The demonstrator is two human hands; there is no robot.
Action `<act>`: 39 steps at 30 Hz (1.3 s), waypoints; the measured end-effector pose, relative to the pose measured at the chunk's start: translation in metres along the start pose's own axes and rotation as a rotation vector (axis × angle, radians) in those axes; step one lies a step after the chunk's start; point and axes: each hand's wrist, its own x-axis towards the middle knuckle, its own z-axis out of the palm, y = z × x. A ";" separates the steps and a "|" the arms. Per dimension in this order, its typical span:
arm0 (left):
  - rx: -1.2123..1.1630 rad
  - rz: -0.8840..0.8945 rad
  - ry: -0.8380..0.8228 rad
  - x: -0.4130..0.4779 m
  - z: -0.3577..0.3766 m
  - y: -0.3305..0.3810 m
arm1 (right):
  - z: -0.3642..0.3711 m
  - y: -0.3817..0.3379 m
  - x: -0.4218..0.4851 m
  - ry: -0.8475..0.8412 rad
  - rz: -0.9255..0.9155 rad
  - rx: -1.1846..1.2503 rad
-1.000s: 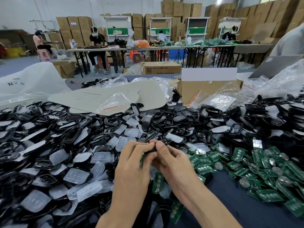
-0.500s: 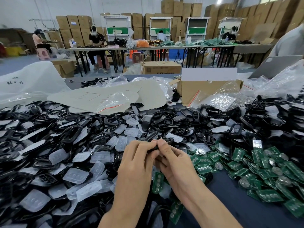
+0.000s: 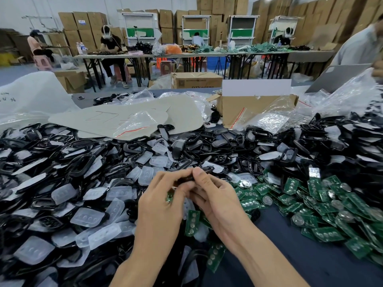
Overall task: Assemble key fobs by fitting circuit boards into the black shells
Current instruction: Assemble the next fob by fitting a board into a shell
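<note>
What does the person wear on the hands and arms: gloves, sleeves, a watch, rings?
Nothing is worn that shows. The left hand and the right hand have no gloves and no rings on the fingers in view. The left forearm and the right forearm are uncovered down to the picture's lower edge: no sleeve, watch or band.

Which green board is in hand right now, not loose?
The circuit board poking out at the left hand, just below the black shell it pinches with the right hand. All other boards lie loose on the table.
</note>
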 end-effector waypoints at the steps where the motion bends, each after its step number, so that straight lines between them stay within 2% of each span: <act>1: -0.105 -0.114 -0.031 0.001 -0.001 0.000 | 0.000 -0.002 0.000 0.010 -0.020 -0.033; 7: -0.823 -0.728 -0.164 0.012 -0.003 0.003 | -0.005 -0.010 -0.005 0.000 -0.135 -0.380; 10: -0.936 -0.876 -0.290 0.014 -0.008 0.003 | -0.010 -0.013 -0.004 -0.045 -0.183 -0.485; 13: -0.938 -0.952 -0.324 0.015 -0.013 0.002 | -0.014 -0.016 -0.005 -0.129 -0.182 -0.549; 16: -0.881 -0.824 -0.252 0.015 -0.013 0.001 | -0.019 -0.016 -0.003 -0.187 -0.157 -0.519; 20: -0.385 -0.418 -0.108 0.010 -0.012 -0.001 | -0.018 -0.011 0.001 -0.138 -0.144 -0.364; 22: -0.257 -0.299 -0.071 0.007 -0.010 0.001 | -0.017 -0.006 0.003 -0.086 -0.147 -0.303; 28: -0.103 -0.139 -0.043 0.003 -0.010 0.000 | -0.019 -0.004 0.003 -0.086 -0.162 -0.232; 39: 0.085 0.105 0.044 -0.001 -0.010 0.000 | -0.015 0.000 -0.002 -0.085 -0.218 -0.355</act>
